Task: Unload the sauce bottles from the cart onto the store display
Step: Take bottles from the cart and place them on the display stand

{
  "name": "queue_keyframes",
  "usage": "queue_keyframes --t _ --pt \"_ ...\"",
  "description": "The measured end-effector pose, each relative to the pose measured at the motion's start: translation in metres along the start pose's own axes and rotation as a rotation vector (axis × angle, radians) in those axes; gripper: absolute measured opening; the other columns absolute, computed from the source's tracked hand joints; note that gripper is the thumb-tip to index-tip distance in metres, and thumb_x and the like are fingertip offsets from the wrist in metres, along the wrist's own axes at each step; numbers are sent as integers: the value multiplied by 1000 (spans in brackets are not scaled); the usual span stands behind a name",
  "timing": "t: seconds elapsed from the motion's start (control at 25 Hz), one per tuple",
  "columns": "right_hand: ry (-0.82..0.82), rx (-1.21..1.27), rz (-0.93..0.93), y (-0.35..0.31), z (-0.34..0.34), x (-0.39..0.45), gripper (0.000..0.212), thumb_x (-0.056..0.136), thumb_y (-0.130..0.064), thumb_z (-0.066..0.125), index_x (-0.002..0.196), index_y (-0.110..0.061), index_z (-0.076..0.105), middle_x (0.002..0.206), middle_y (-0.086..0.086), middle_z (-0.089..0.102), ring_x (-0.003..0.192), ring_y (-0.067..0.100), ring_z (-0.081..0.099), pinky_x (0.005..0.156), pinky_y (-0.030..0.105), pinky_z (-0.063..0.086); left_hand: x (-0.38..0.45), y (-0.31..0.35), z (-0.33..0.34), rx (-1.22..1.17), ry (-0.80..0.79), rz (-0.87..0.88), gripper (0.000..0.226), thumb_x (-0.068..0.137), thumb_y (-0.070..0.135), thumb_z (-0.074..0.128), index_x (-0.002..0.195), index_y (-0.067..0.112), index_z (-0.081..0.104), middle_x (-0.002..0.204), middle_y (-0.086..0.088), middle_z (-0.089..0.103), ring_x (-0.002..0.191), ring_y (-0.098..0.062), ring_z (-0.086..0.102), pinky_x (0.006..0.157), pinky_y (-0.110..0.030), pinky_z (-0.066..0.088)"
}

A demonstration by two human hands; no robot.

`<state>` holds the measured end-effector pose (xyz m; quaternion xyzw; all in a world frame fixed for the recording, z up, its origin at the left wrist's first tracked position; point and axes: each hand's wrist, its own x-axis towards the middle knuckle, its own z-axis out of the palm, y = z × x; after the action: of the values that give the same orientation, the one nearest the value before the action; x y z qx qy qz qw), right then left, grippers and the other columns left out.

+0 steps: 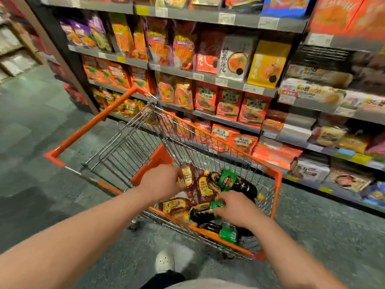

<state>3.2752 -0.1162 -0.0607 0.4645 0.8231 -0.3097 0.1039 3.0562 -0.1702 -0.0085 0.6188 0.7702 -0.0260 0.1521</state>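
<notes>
Hands (160, 180) (235, 207) grip yellow-labelled (188, 176), green-labelled (205, 211) bottles; writing unreadable.

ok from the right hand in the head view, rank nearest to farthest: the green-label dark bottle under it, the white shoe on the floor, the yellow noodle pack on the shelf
1. Green-label dark bottle, in the cart right under the right hand, whose fingers are on its green label.
2. White shoe, on the floor below and left of that hand.
3. Yellow noodle pack, high on the shelf beyond the cart.
</notes>
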Motion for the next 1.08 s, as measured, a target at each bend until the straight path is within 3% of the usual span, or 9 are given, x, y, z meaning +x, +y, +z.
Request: queue_keyframes --t 0.2,0.36,0.44,0.56,0.72,0.92,1.0,1.08 --pt "-121 165 174 -37 36 64 46 91 -38 59 132 -19 53 124 6 60 114 23 55 81 26 42 67 -61 12 122 -134 213 40 89 51 57 120 27 58 109 1 64 101 -21 60 80 -38 55" --pt "-280 312 292 -37 71 112 49 91 -40 61 133 -16 51 128 8 57 115 25 55 92 33 47 125 -94 49 188 -277 278 43 89 55 56 123 28 55 115 1 61 105 -22 61 82 -38 53" --pt "-313 343 351 -27 92 143 50 92 -40 58 135 -17 49 125 6 58 107 22 58 85 30 48 155 -102 84 195 -380 274 45 88 56 54 123 28 54 118 0 60 108 -25 61 83 -39 53" --pt "-358 435 421 -16 130 195 38 91 -37 57 121 -13 59 115 8 64 95 23 61 72 29 47 194 -107 139 229 -501 316 45 87 51 52 122 23 52 119 -5 57 110 -29 61 84 -43 55" --pt "-601 358 422 0 186 258 48 95 -43 52 132 -12 52 126 11 59 112 28 56 90 32 48 241 -119 208 380 -594 509 41 90 39 51 126 19 48 121 -7 56 111 -29 58 79 -37 50" --pt "-610 328 554 41 229 304 57 93 -44 53 136 -9 38 102 7 60 88 26 58 72 37 52 288 -146 282 362 -645 557 37 93 43 50 121 18 46 118 -6 55 104 -27 59 75 -35 50" --pt "-652 330 545 51 242 318 59 95 -45 51 137 -7 36 95 5 57 86 26 57 65 35 46 297 -154 310 389 -676 546 49 92 52 48 126 17 43 122 -9 52 106 -29 58 77 -38 48" --pt "-709 354 545 53 254 329 63 95 -42 52 140 -2 33 101 9 61 83 26 58 59 36 44 299 -163 335 378 -720 537 63 90 63 46 132 17 39 124 -9 52 107 -29 58 78 -38 49"
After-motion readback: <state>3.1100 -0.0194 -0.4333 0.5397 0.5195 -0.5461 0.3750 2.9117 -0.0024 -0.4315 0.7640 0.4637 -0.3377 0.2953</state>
